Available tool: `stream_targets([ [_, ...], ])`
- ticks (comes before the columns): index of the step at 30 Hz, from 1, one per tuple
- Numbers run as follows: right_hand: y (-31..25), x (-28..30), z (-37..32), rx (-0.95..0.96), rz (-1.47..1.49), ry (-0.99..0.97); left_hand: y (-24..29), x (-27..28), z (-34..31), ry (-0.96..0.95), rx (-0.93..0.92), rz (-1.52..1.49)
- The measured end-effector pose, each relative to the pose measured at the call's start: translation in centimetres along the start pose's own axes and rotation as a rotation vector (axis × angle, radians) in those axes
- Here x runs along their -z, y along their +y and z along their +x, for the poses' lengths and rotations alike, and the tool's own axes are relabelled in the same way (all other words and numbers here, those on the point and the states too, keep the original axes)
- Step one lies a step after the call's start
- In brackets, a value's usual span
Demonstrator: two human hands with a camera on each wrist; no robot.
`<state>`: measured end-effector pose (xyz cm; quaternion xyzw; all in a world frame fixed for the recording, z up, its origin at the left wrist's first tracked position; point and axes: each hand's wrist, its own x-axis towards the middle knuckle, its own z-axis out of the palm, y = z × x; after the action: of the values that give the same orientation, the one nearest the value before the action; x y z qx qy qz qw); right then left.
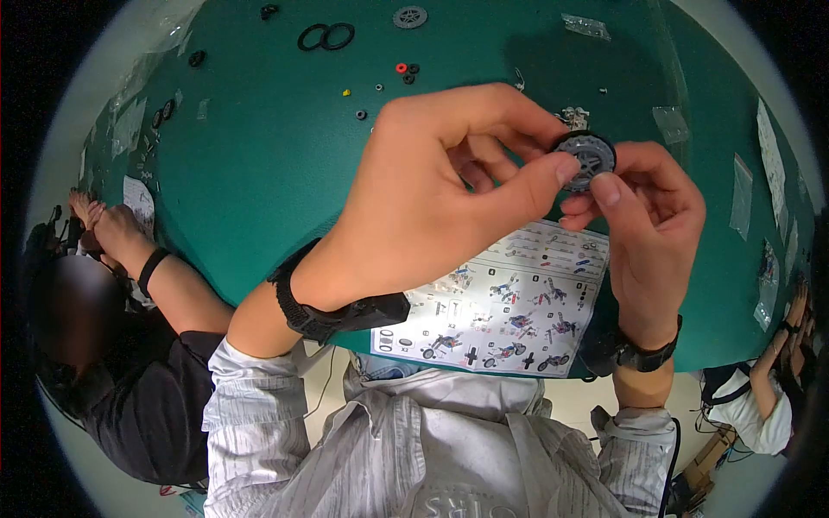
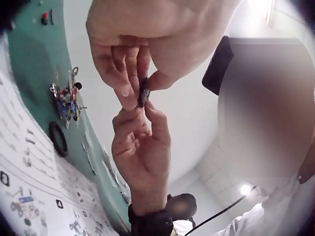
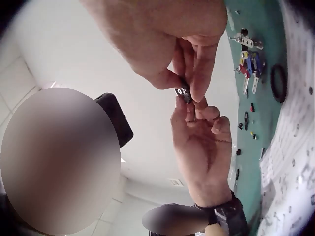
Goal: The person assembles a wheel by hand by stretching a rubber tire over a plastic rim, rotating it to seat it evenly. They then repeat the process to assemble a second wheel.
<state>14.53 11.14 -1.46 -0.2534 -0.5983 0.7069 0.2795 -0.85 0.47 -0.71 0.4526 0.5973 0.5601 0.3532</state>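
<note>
A small grey spoked toy wheel (image 1: 596, 161) with a black tyre showing along its upper edge is held up between both hands, above the table. My left hand (image 1: 458, 177) pinches its left side between thumb and fingers. From the right, my right hand (image 1: 652, 216) grips the lower right edge, thumb on the near face. Both wrist views show the wheel edge-on, where the fingertips of the two hands meet. A partly built toy model (image 3: 252, 64) with metal strips and blue, red and yellow parts lies on the table, mostly hidden behind the hands in the head view.
A printed instruction sheet (image 1: 509, 319) lies under the hands. Beside it is a black tyre (image 2: 58, 139). Farther off are two black rings (image 1: 325, 36), another grey wheel (image 1: 410, 17), a red piece (image 1: 401, 67) and plastic bags (image 1: 671, 123). Another person (image 1: 129, 388) sits at the left.
</note>
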Motion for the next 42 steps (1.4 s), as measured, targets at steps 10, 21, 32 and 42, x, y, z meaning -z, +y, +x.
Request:
stream_targets([
  [10, -0.2, -0.4, 0.0, 0.021, -0.021, 0.026, 0.4, 0.1, -0.1, -0.035, 0.014, 0.018],
  [21, 0.2, -0.2, -0.1, 0.125, -0.050, 0.013, -0.1, -0.4, 0.1, 0.039, -0.139, 0.142],
  [32, 0.4, 1.5, 0.8, 0.115, -0.769, -0.119, 0.2, -0.1, 0.9, 0.183, -0.140, 0.043],
  [42, 1.9, 1.0, 0.5, 0.115, -0.943, -0.229, -0.2, 0.0, 0.8, 0.170, -0.147, 0.090],
])
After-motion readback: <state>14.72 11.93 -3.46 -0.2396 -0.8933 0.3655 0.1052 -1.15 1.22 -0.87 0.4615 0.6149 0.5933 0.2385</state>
